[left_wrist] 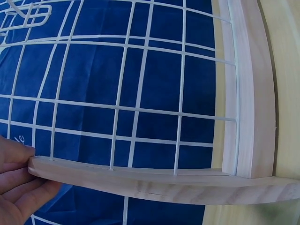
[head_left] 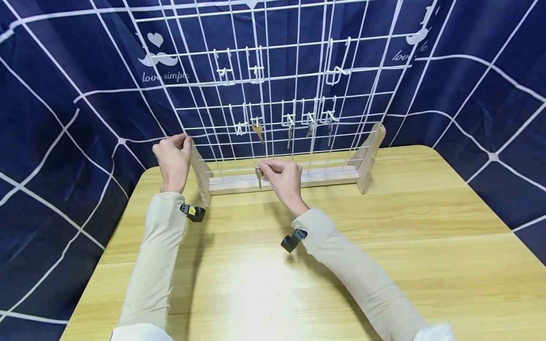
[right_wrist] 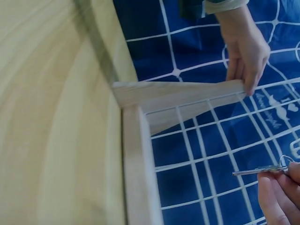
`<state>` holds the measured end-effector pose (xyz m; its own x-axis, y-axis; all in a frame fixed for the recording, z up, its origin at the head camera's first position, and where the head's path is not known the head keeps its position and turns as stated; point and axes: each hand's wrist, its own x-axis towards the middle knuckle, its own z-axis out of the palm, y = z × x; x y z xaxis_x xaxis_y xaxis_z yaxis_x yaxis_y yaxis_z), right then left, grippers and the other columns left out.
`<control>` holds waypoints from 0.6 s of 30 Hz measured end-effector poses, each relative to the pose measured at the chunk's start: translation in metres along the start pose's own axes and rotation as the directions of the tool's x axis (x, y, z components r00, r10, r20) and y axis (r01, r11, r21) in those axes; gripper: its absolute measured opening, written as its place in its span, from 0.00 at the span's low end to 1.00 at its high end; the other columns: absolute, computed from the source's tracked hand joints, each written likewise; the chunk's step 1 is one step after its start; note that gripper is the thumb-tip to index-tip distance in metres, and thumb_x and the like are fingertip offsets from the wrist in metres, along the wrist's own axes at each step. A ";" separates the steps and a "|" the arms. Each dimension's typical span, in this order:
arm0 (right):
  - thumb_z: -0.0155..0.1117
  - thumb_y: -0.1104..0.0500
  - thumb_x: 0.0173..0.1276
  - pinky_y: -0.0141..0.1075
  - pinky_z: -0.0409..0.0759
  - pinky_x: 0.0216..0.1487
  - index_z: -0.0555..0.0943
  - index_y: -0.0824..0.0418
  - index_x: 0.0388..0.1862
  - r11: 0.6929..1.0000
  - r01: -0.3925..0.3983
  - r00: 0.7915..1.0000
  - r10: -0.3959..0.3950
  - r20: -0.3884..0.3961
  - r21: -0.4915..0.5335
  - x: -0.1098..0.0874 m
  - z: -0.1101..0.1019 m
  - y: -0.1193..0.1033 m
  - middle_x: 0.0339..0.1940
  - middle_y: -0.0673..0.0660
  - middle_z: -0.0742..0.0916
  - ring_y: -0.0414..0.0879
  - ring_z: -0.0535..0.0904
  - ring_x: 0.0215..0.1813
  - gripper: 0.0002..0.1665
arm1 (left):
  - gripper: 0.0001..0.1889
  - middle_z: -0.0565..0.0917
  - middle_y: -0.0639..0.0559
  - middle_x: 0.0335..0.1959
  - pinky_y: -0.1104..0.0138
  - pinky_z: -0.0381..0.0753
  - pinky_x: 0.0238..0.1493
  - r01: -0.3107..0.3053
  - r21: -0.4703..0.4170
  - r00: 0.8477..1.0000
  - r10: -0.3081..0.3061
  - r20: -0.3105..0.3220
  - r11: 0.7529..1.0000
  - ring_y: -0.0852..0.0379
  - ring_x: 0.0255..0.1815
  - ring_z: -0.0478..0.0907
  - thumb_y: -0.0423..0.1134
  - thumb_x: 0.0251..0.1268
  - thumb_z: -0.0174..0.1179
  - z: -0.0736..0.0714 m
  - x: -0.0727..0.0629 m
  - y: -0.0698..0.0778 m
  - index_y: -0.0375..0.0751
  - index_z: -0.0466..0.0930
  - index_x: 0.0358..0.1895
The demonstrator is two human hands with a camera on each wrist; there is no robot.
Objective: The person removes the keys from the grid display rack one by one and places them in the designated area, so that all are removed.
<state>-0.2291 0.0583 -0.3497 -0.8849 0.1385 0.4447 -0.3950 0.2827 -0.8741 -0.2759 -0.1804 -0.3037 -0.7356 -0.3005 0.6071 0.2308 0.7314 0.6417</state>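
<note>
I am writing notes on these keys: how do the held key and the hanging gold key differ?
The right hand holds the held key; the hanging gold key is on a hook. In the head view, the held key is lower, the hanging gold key higher. The held key points almost straight down; the hanging gold key slants. Both have tips downward.

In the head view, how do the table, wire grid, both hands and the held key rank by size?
Largest to smallest:
Table
Wire grid
Left hand and right hand: too alike to rank
Held key
</note>
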 end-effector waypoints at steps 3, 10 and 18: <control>0.70 0.60 0.62 0.31 0.82 0.26 0.88 0.64 0.36 0.999 -0.041 0.999 0.041 0.009 -0.015 -0.003 0.000 0.007 0.30 0.60 0.89 0.50 0.86 0.25 0.09 | 0.10 0.87 0.40 0.35 0.58 0.81 0.41 -0.006 -0.001 1.000 0.006 -0.003 1.000 0.46 0.37 0.86 0.35 0.64 0.60 0.000 -0.001 -0.001 0.32 0.87 0.41; 0.70 0.63 0.61 0.34 0.83 0.29 0.88 0.67 0.36 0.989 -0.145 0.989 0.145 0.033 -0.009 -0.010 0.000 0.023 0.29 0.62 0.89 0.53 0.86 0.26 0.08 | 0.11 0.87 0.40 0.36 0.59 0.81 0.42 -0.005 -0.004 1.000 0.005 0.004 1.000 0.47 0.37 0.86 0.35 0.64 0.60 0.001 -0.001 0.000 0.31 0.87 0.42; 0.69 0.65 0.61 0.31 0.83 0.31 0.87 0.69 0.37 0.971 -0.240 0.965 0.241 0.103 -0.022 -0.016 0.000 0.039 0.31 0.64 0.89 0.49 0.87 0.28 0.08 | 0.11 0.87 0.40 0.35 0.58 0.81 0.42 -0.017 0.005 1.000 0.017 -0.006 1.000 0.46 0.37 0.86 0.35 0.65 0.59 0.001 -0.001 -0.002 0.32 0.87 0.41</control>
<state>-0.2300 0.0667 -0.3907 -0.9746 0.1037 0.1986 -0.1659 0.2617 -0.9508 -0.2760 -0.1804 -0.3061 -0.7277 -0.2918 0.6208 0.2398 0.7397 0.6288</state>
